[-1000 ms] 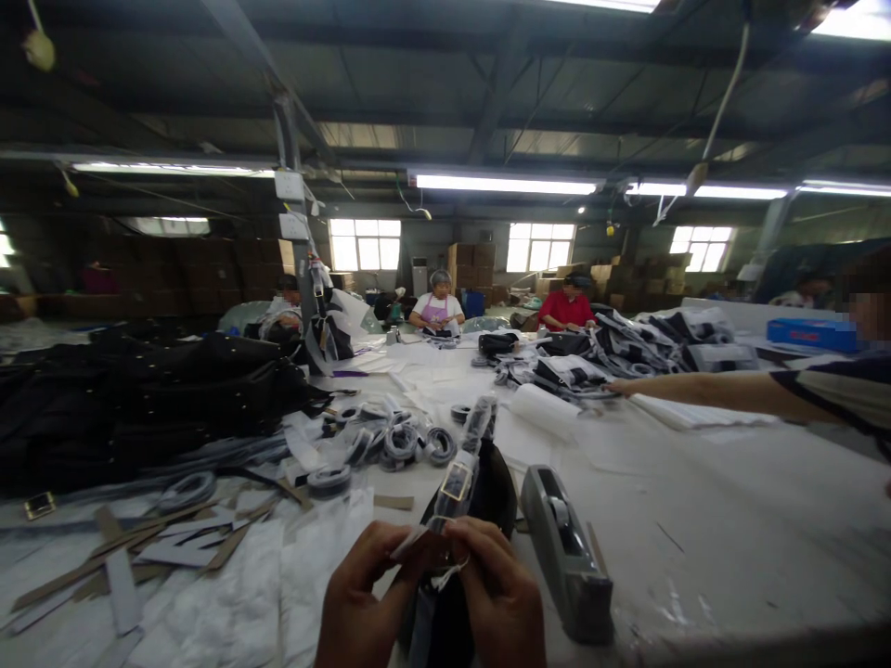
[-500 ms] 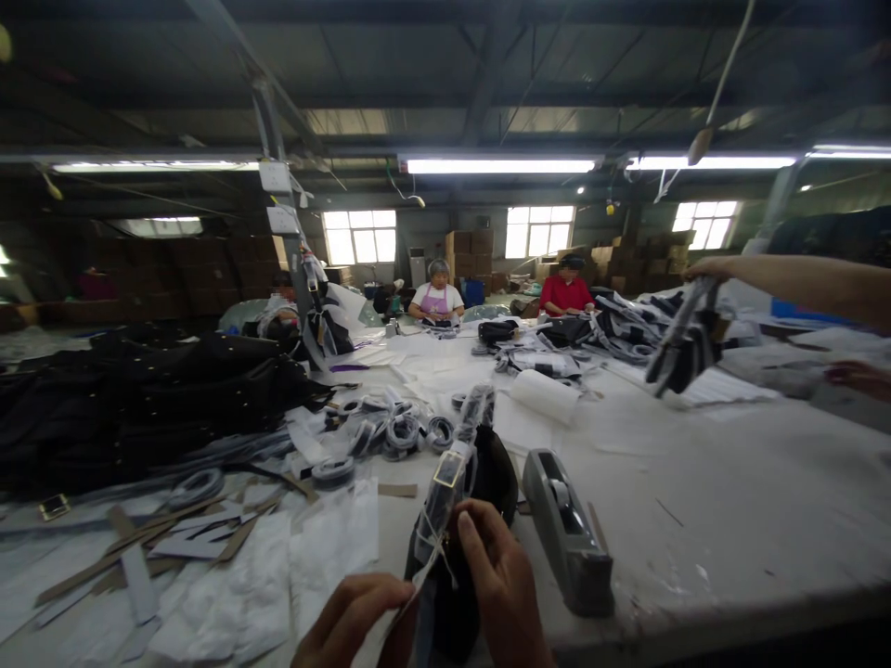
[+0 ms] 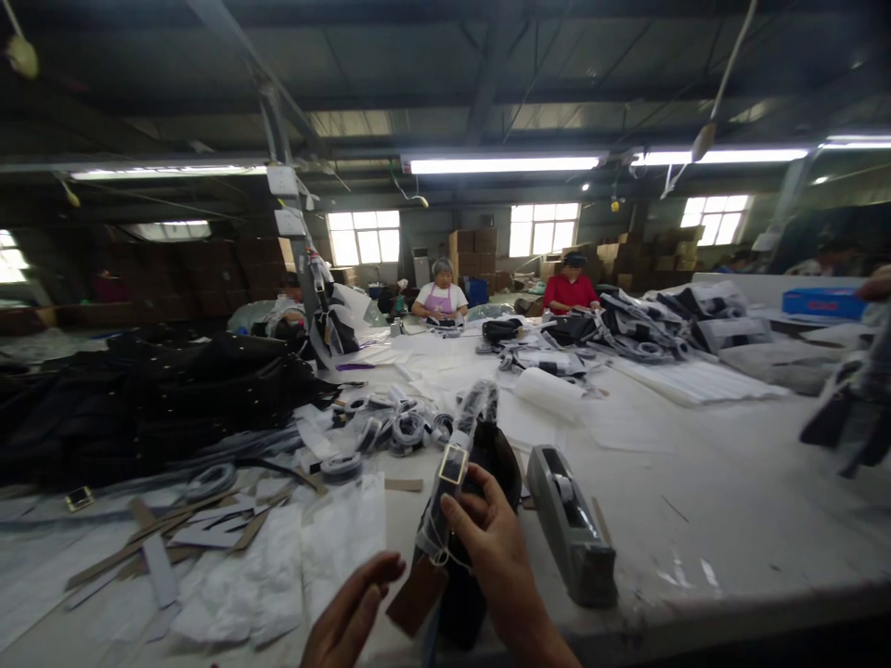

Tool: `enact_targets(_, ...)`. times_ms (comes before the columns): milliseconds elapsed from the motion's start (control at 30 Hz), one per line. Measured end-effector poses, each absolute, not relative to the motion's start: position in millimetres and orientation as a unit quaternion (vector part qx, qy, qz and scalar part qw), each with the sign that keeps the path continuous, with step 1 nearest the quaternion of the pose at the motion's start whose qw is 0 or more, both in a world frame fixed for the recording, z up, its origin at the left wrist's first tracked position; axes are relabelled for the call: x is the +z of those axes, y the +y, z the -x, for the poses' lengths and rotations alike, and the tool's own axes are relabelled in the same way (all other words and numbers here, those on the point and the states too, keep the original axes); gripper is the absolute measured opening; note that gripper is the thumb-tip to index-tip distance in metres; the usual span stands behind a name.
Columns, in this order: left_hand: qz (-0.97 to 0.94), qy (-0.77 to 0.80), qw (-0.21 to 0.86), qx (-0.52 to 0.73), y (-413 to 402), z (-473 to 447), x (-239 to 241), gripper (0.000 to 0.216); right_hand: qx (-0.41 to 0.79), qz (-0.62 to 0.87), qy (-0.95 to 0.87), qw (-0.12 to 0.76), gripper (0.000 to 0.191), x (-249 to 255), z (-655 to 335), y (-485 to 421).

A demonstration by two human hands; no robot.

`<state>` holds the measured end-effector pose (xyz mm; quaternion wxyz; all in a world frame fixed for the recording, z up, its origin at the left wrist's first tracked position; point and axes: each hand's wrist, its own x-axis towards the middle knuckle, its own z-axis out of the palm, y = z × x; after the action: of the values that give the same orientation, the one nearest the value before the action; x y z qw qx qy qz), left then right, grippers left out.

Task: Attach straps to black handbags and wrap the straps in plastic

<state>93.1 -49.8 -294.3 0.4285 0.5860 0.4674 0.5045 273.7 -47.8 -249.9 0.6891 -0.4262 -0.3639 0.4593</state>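
A black bag (image 3: 497, 459) stands at the near edge of the white worktable (image 3: 730, 501). Its strap, wrapped in clear film, carries a gold square buckle (image 3: 454, 463). My right hand (image 3: 491, 543) grips the strap and the bag's top, just below the buckle. A brown tag (image 3: 416, 596) hangs under that hand on a thin string. My left hand (image 3: 352, 617) hovers low beside the tag, fingers apart and loosely curled, holding nothing.
A grey tape dispenser (image 3: 572, 524) sits right of the bag. Coiled straps (image 3: 400, 431), cardboard strips (image 3: 153, 552) and plastic sheets (image 3: 292, 566) lie left, with black bags (image 3: 160, 394) piled beyond. A co-worker's blurred arm holds a bag (image 3: 853, 408) at right. Two people (image 3: 505, 295) work at the far end.
My left hand let go of the strap's wrapping and dropped away open. My right hand slid up onto the bag's top. The co-worker swung a bag to the right.
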Motion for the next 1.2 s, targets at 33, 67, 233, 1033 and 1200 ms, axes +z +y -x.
enact_targets(33, -0.589, 0.464, 0.421, 0.51, -42, -93, -280, 0.052, 0.458, 0.426, -0.367, 0.689, 0.059, -250, -273, -48)
enact_targets(67, -0.606, 0.462, 0.403, 0.507, -35, -95, -268, 0.049, 0.454, 0.427, -0.371, 0.688, 0.06, -250, -272, -49)
enact_targets(233, -0.686, 0.396, 0.386, 0.472, -10, -130, -243, 0.033, 0.419, 0.435, -0.383, 0.699, 0.061, -249, -271, -48)
enact_targets(1033, -0.758, 0.461, 0.209, 0.412, -35, -99, -294, 0.034, 0.438, 0.423, -0.287, 0.74, 0.069, -259, -283, -44)
enact_targets(1200, -0.781, 0.434, 0.229, 0.386, -37, -90, -296, 0.039, 0.43, 0.416, -0.301, 0.743, 0.065, -255, -277, -44)
